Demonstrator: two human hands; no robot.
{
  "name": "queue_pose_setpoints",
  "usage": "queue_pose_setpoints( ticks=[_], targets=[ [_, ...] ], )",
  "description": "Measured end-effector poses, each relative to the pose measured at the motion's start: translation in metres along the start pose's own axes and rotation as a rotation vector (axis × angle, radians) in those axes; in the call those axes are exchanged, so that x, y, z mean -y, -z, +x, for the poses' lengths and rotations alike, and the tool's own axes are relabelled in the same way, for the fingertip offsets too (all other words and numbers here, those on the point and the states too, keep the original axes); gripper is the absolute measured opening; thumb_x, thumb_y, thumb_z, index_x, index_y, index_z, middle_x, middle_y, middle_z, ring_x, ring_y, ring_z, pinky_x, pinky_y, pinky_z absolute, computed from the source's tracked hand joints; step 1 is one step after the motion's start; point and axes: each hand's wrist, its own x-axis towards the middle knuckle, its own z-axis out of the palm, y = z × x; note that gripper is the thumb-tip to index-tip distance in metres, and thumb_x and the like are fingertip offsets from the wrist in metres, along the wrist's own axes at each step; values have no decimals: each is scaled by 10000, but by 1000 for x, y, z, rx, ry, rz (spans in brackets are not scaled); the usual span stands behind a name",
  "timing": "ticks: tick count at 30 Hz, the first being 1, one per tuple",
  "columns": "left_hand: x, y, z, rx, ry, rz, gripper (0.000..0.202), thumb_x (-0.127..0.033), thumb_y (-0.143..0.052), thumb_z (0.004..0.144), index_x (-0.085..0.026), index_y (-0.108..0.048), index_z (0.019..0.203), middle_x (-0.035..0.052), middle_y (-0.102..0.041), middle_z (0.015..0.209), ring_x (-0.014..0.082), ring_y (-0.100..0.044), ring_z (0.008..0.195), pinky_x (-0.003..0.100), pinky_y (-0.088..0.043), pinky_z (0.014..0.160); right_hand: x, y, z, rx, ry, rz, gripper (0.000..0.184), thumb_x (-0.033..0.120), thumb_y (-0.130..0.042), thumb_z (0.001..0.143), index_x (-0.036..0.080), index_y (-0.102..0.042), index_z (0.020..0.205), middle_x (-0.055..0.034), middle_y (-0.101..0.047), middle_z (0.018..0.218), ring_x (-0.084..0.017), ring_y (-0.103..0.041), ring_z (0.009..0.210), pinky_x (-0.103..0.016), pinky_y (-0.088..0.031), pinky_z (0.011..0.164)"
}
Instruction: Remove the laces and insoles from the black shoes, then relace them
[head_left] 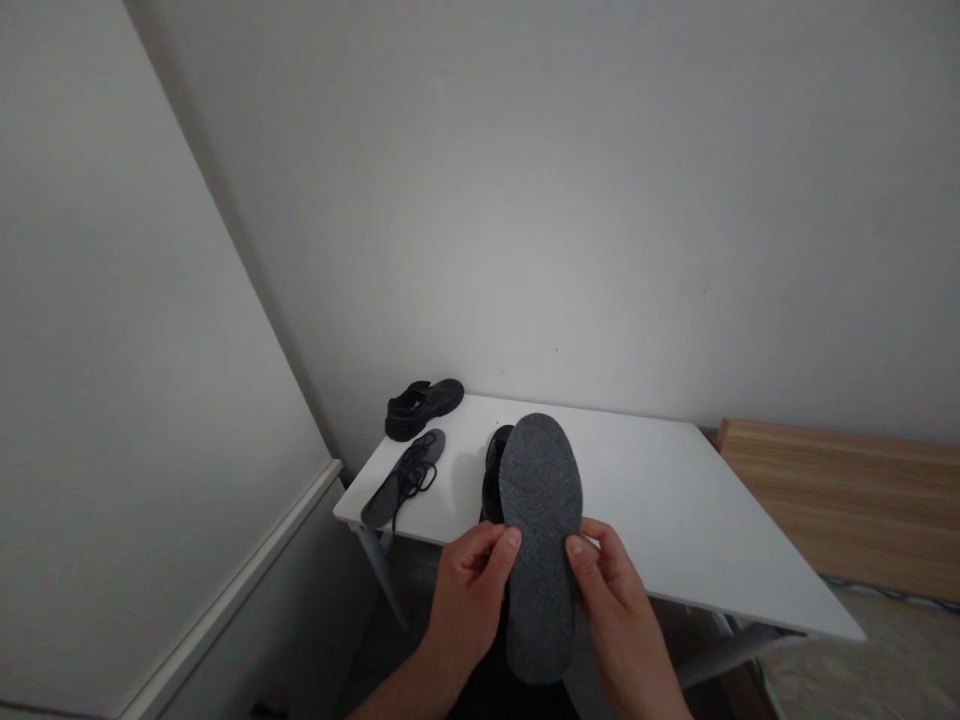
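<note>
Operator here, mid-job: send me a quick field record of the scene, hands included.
Left hand: holds left edge of grey felt insole
Right hand: holds insole's right edge
On white rectangular table: black shoe; second black shoe, partly behind held insole; second grey insole under black laces
Beyond table: light wooden board

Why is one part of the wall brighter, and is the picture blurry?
In the head view, a pale glow brightens the white wall just above the white table top, and the grey felt insole looks slightly fuzzy in dim light.
</note>
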Motion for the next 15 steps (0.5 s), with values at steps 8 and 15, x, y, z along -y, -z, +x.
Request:
queue_pose_setpoints(
  ticks=[8, 15],
  targets=[
    [17, -14, 1, -18, 123, -121, 270, -413, -578, 756, -148, -601, 715, -37, -481, 509, 81, -437, 435, 190, -350, 420, -48, -9, -24, -320, 203, -191, 724, 437, -687, 639, 250, -310, 1228, -115, -454, 1234, -203, -556, 937, -324, -485, 767],
    [13, -8, 15, -98, 162, -630, 216, -289, -631, 706, -173, -619, 887, 19, -654, 831, 137, -590, 745, 235, -464, 687, -48, 6, -28, -53, -79, 21, 406, 464, -615, 728, 226, -503, 1037, -28, -606, 866, -104, -514, 514, -232, -456, 410]
  ],
)
